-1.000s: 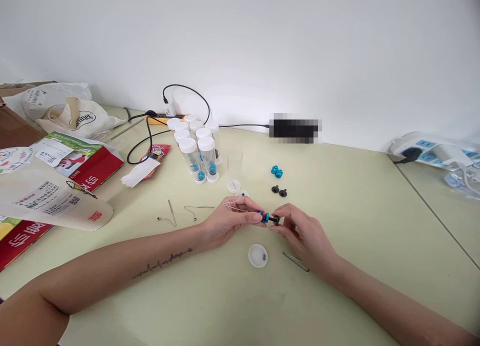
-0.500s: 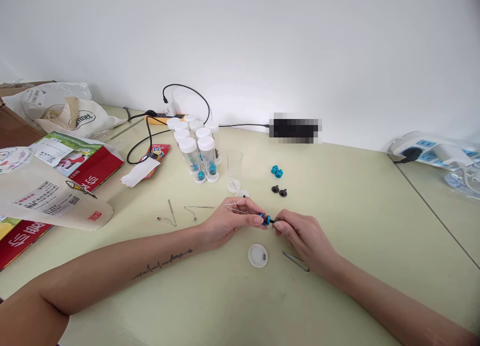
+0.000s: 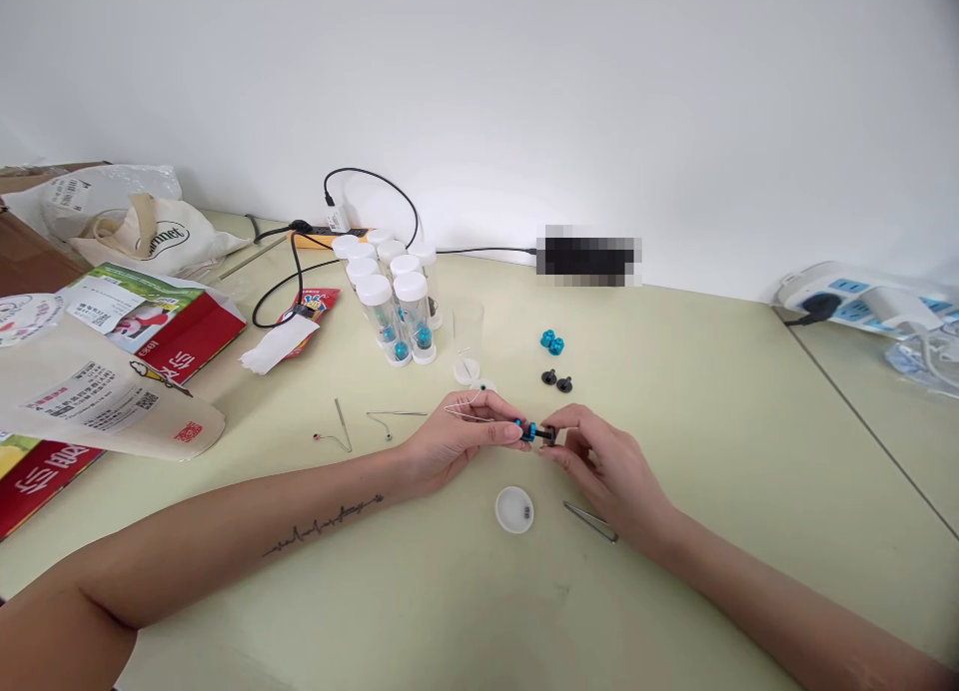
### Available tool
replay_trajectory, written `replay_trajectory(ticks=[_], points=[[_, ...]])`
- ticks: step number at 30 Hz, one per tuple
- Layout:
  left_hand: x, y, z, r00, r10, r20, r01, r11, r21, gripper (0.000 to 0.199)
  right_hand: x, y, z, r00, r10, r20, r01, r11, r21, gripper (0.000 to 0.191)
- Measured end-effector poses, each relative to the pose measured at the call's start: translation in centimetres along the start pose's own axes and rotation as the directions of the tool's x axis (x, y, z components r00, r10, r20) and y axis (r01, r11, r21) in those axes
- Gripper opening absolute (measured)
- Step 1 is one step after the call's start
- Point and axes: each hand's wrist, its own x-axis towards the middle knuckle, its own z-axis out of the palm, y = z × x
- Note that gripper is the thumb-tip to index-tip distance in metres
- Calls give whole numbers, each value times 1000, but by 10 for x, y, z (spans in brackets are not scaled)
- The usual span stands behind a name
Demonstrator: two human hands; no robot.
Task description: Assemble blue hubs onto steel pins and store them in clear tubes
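Observation:
My left hand (image 3: 457,439) is closed, pinching a small blue metal knob (image 3: 528,431) between thumb and fingers. A thin bent wire (image 3: 459,405) sticks out behind that hand's fingers. My right hand (image 3: 614,466) grips the wide disc head of a black screw (image 3: 547,434) between thumb and index finger, its shank lined up with the blue knob. Whether the thread is engaged I cannot tell. Below the hands lie a white round lid (image 3: 507,516) holding small dark bits and a pair of metal tweezers (image 3: 590,521). Beyond them are blue knobs (image 3: 552,343) and black screws (image 3: 556,382).
White-capped clear tubes (image 3: 412,307) stand in a group behind my left hand, beside an open clear tube (image 3: 469,332). Bent wire pieces (image 3: 341,426) lie left. A paper cup (image 3: 112,391) and red box (image 3: 187,342) fill the left side; a power strip (image 3: 861,297) sits right.
The right fingers have shifted from the black shank back to the screw's disc head, and more of the black part shows. The left hand keeps its hold on the blue knob.

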Motion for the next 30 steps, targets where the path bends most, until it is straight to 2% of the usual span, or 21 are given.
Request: replay_trajectory(ticks=[2,6,11,16,21,23,26,28,30], points=[[0,0,0,1000,-1,-2,1,1000,1,19,0,0,0,1000,-16,2,16,1000,7,16],[0,-1,0,1000,-6,17,6,1000,26,18,1,0,-1,998,-16,68,16,1000,2,31],[0,0,0,1000,-7,1,7,1000,10,19,1,0,0,1000,-15,1,15,1000,-9,14],[-1,1,1,1000,-19,19,18,999,46,20,1,-1,-2,995,-21,97,19,1000,24,35],[0,1,1,1000,-7,-4,7,1000,18,20,1,2,0,1000,-11,4,11,1000,-1,15],[0,1,1,1000,-10,5,10,1000,16,20,1,2,1,1000,-17,12,17,1000,12,17],[-1,1,2,1000,-15,27,14,999,38,19,-2,1,0,998,-36,49,35,999,19,29],[-2,1,3,1000,-14,21,13,999,42,19,-2,2,-4,998,-56,-2,56,998,-37,31],[-2,0,3,1000,-9,3,9,1000,29,19,3,9,-11,989,-117,-88,97,975,-199,26]])
